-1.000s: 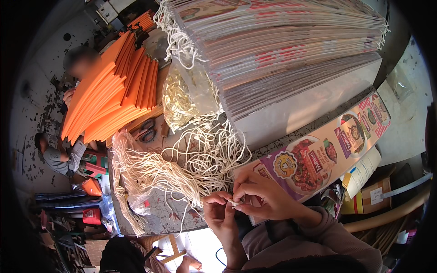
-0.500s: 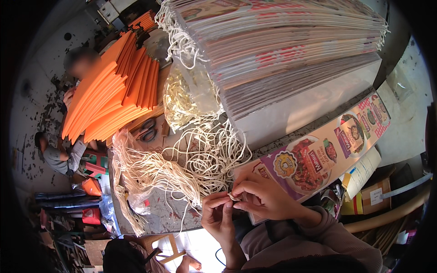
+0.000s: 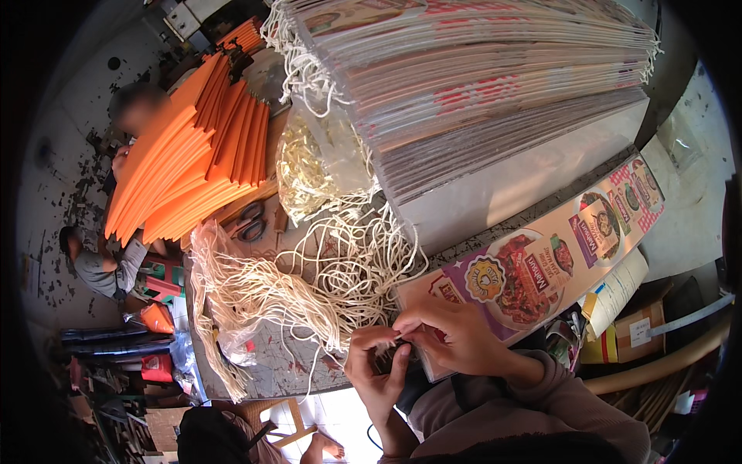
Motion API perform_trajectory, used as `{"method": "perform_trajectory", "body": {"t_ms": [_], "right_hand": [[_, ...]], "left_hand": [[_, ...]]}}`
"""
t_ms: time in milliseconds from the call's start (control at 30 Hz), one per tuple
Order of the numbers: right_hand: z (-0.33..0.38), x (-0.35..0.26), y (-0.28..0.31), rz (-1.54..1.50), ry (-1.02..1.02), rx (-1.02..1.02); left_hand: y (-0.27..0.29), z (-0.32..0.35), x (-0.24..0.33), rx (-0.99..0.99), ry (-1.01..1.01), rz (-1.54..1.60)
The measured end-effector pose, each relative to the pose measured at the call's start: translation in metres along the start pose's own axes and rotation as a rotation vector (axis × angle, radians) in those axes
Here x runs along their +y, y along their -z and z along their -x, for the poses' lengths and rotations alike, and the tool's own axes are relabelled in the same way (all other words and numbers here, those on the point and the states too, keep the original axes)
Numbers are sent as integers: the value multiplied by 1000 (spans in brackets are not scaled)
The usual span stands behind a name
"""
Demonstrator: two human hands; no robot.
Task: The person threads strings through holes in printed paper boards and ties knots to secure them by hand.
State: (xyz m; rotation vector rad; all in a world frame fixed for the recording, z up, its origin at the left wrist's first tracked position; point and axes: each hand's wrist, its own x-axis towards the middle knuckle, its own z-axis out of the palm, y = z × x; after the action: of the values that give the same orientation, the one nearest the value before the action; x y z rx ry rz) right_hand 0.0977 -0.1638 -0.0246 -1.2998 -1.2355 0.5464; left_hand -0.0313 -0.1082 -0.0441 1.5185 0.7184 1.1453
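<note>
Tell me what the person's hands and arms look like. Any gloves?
No gloves: the left hand and the right hand are both bare, with no rings or watch showing. The right arm wears a long, soft mauve-brown sleeve bunched at the wrist. The left forearm looks uncovered where it shows.

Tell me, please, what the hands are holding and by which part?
Both hands, left and right, pinch the end of a white cord at the near edge of the printed bag. The exact grip is too small to tell.

Beside the tall stack of glossy printed paper bags point(image 3: 479, 100) lie rough, matt, off-white cotton cords point(image 3: 325, 286) on a worn, scuffed bench point(image 3: 267, 359), with smooth matt orange sheets point(image 3: 193, 170) beyond.
</note>
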Motion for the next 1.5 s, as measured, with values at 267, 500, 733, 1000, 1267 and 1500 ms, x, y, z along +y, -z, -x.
{"method": "perform_trajectory", "body": {"t_ms": [267, 500, 733, 1000, 1267, 1500], "right_hand": [[1, 1, 4, 96, 57, 32], [3, 4, 2, 215, 174, 95], [-4, -1, 8, -121, 56, -168], [1, 7, 1, 273, 254, -248], [7, 9, -12, 605, 334, -11], [17, -11, 14, 605, 398, -101]], "left_hand": [[14, -2, 15, -155, -85, -488], [33, 9, 22, -150, -55, -408], [37, 11, 27, -105, -76, -341], [33, 13, 28, -79, -141, -559], [27, 17, 37, -83, -239, -647], [38, 18, 32, 83, -175, -182]]}}
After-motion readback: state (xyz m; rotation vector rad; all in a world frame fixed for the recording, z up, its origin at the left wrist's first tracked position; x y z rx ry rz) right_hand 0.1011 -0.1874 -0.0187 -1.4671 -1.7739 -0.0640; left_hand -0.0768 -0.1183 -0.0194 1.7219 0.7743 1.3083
